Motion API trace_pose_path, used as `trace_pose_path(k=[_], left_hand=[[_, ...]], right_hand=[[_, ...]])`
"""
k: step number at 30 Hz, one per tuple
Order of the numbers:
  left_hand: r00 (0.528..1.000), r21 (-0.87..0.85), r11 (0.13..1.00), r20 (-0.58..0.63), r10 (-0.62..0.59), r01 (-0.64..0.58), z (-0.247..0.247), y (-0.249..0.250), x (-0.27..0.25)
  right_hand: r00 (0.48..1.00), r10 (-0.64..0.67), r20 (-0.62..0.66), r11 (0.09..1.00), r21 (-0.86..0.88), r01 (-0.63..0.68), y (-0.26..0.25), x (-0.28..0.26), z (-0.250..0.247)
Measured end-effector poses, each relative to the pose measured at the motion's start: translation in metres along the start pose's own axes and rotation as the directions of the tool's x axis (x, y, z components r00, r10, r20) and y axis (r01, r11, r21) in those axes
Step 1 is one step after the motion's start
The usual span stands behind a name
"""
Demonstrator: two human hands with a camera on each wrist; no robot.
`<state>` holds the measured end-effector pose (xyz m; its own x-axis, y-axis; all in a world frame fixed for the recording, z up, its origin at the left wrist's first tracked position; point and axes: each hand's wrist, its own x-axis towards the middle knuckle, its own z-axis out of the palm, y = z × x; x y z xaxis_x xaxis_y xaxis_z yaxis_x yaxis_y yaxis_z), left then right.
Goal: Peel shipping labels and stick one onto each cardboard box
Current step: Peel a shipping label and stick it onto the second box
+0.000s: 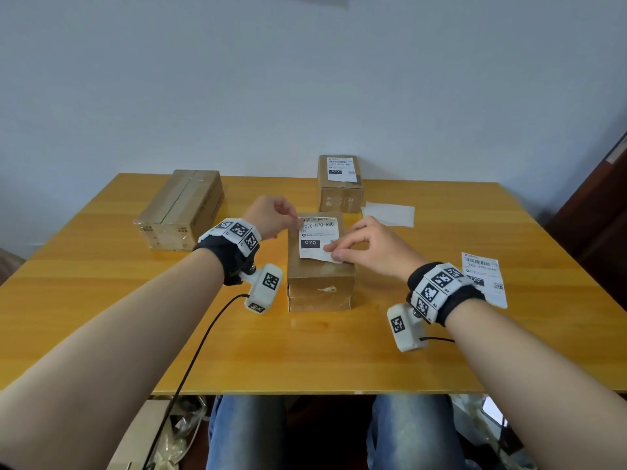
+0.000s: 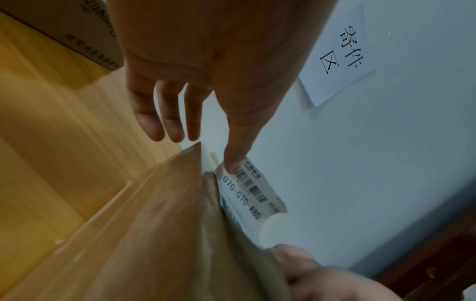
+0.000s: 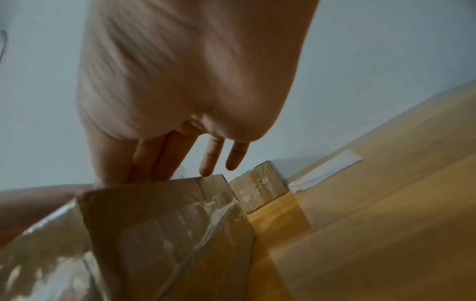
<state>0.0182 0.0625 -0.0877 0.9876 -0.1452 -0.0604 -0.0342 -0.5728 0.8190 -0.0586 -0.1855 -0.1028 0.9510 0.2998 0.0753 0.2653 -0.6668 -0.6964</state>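
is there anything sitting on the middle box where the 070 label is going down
Nothing visible. The label hangs just over the bare top of the middle box, held at its far corner by the left hand and at its near corner by the right hand.

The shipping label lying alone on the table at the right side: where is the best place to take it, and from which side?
Probably by the near right corner of the spare label, coming from the right: it lies flat near the table edge, so a corner must be lifted first.

left hand [image 1: 271, 215] pinching with fingertips; right hand [image 1: 373, 247] likewise, forearms extended
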Motion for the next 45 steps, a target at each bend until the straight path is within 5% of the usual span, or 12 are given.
trace_pose_path(k=[7, 16, 22, 26, 33, 39, 45], left_hand=[[1.000, -0.098, 0.995, 0.002, -0.022, 0.022, 0.007, -0.009, -0.021], [0.963, -0.030, 0.996, 0.259, -0.069, 0.079, 0.012, -0.004, -0.033], [0.934, -0.079, 0.995, 0.356, -0.031, 0.063, 0.015, -0.010, -0.036], [0.891, -0.115, 0.991, 0.454, -0.013, 0.073, 0.021, -0.008, -0.041], [0.868, -0.225, 0.967, 0.496, 0.011, 0.116, 0.032, -0.005, -0.052], [0.873, -0.279, 0.954, 0.486, 0.039, 0.112, 0.036, -0.007, -0.058], [0.883, -0.294, 0.948, 0.469, 0.034, 0.120, 0.039, -0.009, -0.060]], right_hand=[[0.999, 0.035, -0.017, 0.999, 0.004, -0.034, 0.005, 0.024, 0.001], [0.993, 0.083, 0.082, 0.996, -0.017, -0.082, 0.001, 0.028, -0.003], [0.997, 0.063, -0.040, 0.997, 0.037, -0.061, 0.005, 0.015, -0.007], [0.981, 0.049, -0.188, 0.992, -0.102, -0.069, 0.012, 0.009, -0.013], [0.994, 0.092, -0.054, 0.905, -0.412, -0.106, -0.007, 0.022, -0.003], [0.971, 0.235, -0.031, 0.839, -0.498, -0.219, -0.023, 0.032, 0.016], [0.967, 0.228, -0.116, 0.787, -0.562, -0.253, -0.022, 0.034, 0.031]])
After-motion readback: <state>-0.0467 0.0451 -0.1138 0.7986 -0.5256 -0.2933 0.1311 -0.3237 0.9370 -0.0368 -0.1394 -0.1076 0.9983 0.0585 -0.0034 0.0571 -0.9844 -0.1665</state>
